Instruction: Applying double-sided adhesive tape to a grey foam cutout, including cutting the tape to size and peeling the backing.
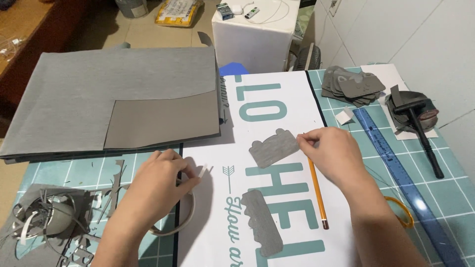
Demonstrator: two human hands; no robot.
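Head view, large to small: surface [445, 198] with white printed sheet [277, 148]; right hand [334, 153] pinching the right edge of a grey cut-out piece [273, 147], long axis running left-up-right; left hand [158, 185], farther off, closed on a small white strip [202, 172]

Two bare forearms are seen entering from the bottom of the frame, ending in the left hand [161, 180] and right hand [332, 153]. No sleeves, rings, watches or gloves are worn on the visible parts.

A pencil [316, 190] lies between two cut pieces [273, 148] and a ruler [403, 180].
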